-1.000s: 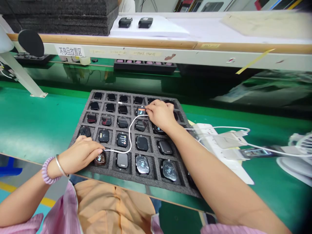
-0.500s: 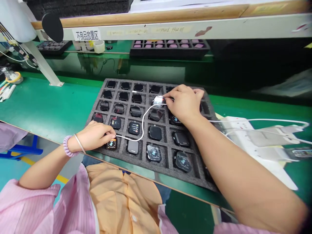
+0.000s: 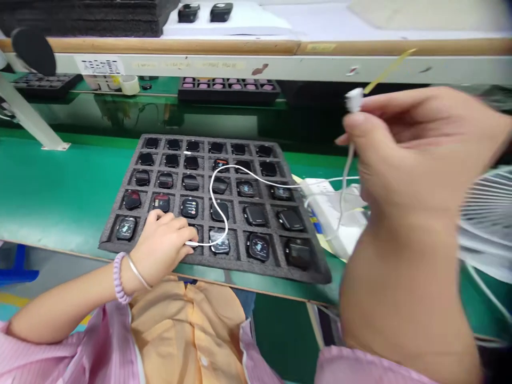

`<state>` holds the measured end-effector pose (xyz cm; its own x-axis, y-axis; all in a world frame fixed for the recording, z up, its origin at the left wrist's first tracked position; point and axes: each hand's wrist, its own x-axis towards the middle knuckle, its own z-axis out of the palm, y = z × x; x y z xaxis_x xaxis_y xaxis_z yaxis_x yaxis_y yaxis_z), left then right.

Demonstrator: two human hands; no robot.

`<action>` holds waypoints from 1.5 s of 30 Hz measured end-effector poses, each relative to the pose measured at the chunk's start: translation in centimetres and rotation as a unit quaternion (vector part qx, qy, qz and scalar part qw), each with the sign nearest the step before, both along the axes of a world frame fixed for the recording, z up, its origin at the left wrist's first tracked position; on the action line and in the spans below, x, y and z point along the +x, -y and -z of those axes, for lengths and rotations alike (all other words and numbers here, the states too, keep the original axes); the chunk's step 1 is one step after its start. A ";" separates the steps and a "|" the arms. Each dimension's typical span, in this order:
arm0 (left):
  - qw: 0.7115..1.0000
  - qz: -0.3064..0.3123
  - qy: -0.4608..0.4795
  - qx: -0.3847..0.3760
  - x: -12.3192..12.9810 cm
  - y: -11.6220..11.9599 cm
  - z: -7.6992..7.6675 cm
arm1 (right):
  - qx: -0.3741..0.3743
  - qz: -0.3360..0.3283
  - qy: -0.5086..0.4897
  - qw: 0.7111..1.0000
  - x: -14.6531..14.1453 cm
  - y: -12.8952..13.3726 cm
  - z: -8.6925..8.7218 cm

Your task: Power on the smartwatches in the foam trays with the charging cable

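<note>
A dark foam tray holds rows of smartwatches in square slots, several with lit screens. At its near edge, my left hand pinches the end of a white charging cable over the second slot of the front row, hiding most of the watch there. Left of that hand, a watch in the corner slot shows a lit dial. My right hand is raised at the right, closed on a white cable connector. A thin yellow strip sticks up beside the connector, and its cord hangs below.
A white power strip with cables lies right of the tray, near a white fan. Behind stands a black tray with pink pieces. Above it runs a shelf edge with two watches on top. A lamp post stands left.
My right hand has left the tray and risen to the right, now with a cable connector. My left hand has shifted from the corner slot to the second one. The view has turned right.
</note>
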<state>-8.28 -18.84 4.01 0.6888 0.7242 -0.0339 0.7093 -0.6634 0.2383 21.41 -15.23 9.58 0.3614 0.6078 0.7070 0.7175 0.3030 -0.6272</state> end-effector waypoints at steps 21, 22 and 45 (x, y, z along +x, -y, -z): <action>0.984 0.075 0.067 -0.149 -1.6 -4.1 -0.5 | -0.264 -0.147 0.255 0.919 6.7 8.3 8.0; 0.983 0.075 0.067 -0.153 -1.5 -4.2 -0.4 | -0.261 -0.142 0.251 0.921 6.5 8.3 7.7; 0.988 0.030 0.097 -0.116 -1.8 -3.4 1.7 | -0.240 -0.095 0.232 0.938 7.0 5.7 10.9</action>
